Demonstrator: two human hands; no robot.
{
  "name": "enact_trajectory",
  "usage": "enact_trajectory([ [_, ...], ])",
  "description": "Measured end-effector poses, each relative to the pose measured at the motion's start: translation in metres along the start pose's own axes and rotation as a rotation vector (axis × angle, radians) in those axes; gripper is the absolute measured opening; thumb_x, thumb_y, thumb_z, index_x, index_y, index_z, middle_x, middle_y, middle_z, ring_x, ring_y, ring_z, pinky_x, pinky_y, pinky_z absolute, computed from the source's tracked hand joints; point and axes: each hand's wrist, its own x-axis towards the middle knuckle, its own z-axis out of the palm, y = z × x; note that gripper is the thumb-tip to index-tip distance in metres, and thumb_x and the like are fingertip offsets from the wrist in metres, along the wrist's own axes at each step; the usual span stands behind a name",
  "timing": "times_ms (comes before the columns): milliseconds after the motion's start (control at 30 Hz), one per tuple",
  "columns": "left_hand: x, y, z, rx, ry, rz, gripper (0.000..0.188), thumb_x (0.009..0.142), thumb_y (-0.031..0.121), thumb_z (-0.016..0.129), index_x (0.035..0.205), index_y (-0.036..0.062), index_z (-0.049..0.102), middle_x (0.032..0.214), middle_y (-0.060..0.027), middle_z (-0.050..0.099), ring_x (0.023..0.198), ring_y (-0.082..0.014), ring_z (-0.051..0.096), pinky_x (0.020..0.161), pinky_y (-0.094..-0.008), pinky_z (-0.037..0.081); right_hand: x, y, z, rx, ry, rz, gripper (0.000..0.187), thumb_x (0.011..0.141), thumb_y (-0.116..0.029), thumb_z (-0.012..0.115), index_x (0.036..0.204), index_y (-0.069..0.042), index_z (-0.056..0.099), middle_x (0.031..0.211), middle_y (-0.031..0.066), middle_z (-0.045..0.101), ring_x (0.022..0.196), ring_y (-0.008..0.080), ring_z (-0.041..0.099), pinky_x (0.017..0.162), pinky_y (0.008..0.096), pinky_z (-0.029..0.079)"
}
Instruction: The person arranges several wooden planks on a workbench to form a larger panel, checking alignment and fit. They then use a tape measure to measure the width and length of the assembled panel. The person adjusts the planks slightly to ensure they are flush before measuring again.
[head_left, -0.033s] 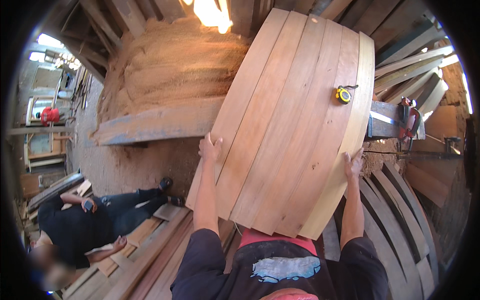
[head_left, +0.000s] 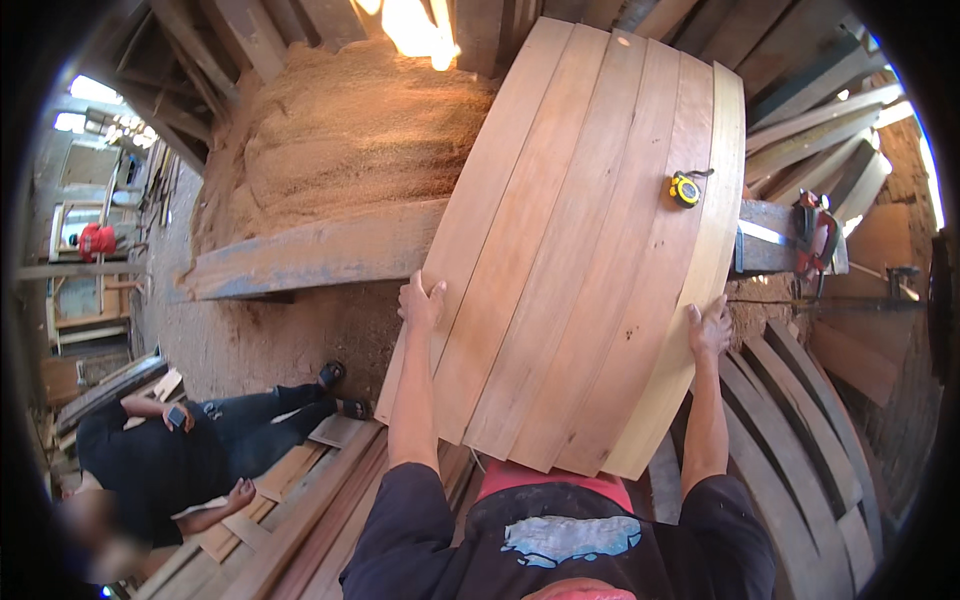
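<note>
Several long planks lie edge to edge as one broad wooden panel (head_left: 560,240), running away from my body with uneven near ends. My left hand (head_left: 421,303) grips its left edge, the thumb resting near the top face. On the opposite side my right hand (head_left: 709,328) holds the right edge, along the palest plank. Fingers of both hands partly disappear at or below the edges. A yellow and black tape measure (head_left: 684,190) sits on the panel toward its far right, its dark strap stretched out beside it.
Sawdust (head_left: 360,140) is heaped at the far left behind a thick beam (head_left: 320,250). A red-and-black power tool (head_left: 815,235) rests right of the panel. Curved planks (head_left: 790,430) are stacked at near right. Another person (head_left: 170,450) reclines on timber at left, holding a phone.
</note>
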Motion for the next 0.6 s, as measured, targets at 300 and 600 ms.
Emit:
enact_trajectory([
  [300, 0.002, -0.020, -0.017, -0.093, -0.208, 0.147, 0.079, 0.091, 0.042, 0.070, 0.154, 0.0128, 0.033, 0.130, -0.0278, 0.056, 0.122, -0.0427, 0.055, 0.101, -0.0514, 0.046, -0.118, -0.143, 0.046, -0.262, -0.078, -0.111, 0.083, 0.094, -0.055, 0.057, 0.160, -0.016, 0.024, 0.160, 0.0290, 0.026, 0.142, 0.0586, 0.025, 0.118, 0.0607, 0.018],
  [600, 0.007, -0.025, -0.015, -0.081, -0.269, 0.122, 0.080, 0.093, 0.046, 0.066, 0.158, 0.0202, 0.027, 0.130, -0.0253, 0.056, 0.122, -0.0417, 0.056, 0.099, -0.0543, 0.046, -0.113, -0.167, 0.010, -0.246, -0.269, -0.082, 0.087, 0.094, -0.056, 0.056, 0.160, -0.012, 0.020, 0.160, 0.0345, 0.019, 0.144, 0.0607, 0.018, 0.122, 0.0559, 0.015],
])
